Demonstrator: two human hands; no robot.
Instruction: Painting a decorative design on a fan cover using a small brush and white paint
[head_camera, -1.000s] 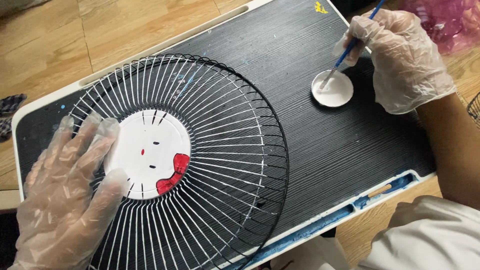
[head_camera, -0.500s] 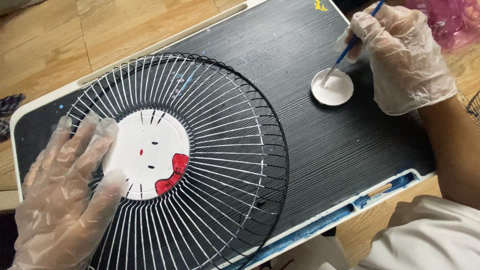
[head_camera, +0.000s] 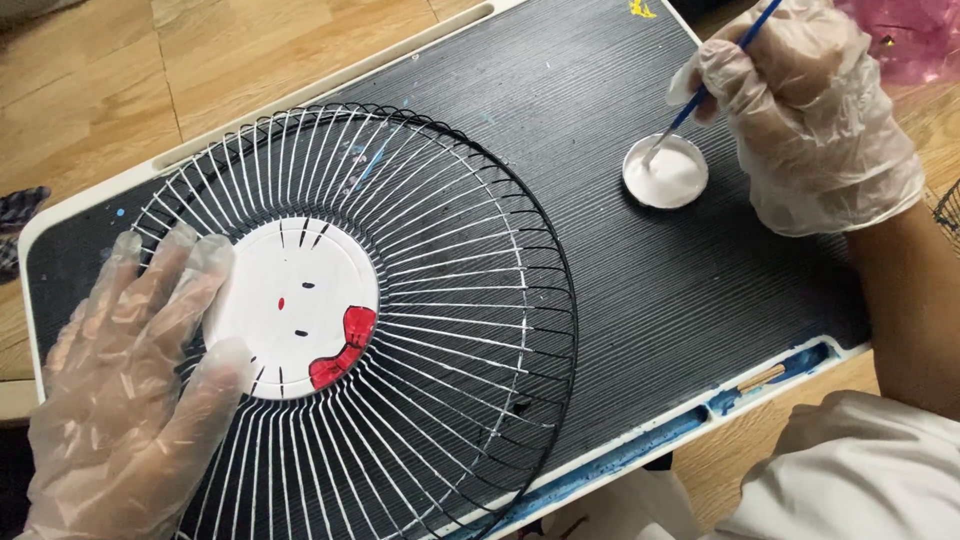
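Gloved left hand (head_camera: 125, 390) spread flat on wire fan guard (head_camera: 440, 300) (painted centre disc), right hand (head_camera: 810, 120) pinching blue paintbrush (head_camera: 700, 95), tip in white paint dish (head_camera: 666, 172), black tabletop (head_camera: 620, 280)

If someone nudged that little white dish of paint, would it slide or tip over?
The paint dish looks low and wide, so it would probably slide rather than tip. It seems small and light; the brush held by the right hand dips into it, so a shove might slop paint onto the black board.

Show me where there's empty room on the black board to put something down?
Bare board lies between the fan guard and the white paint dish, and along the top edge above both. The left side is crowded: the guard and left hand cover it.
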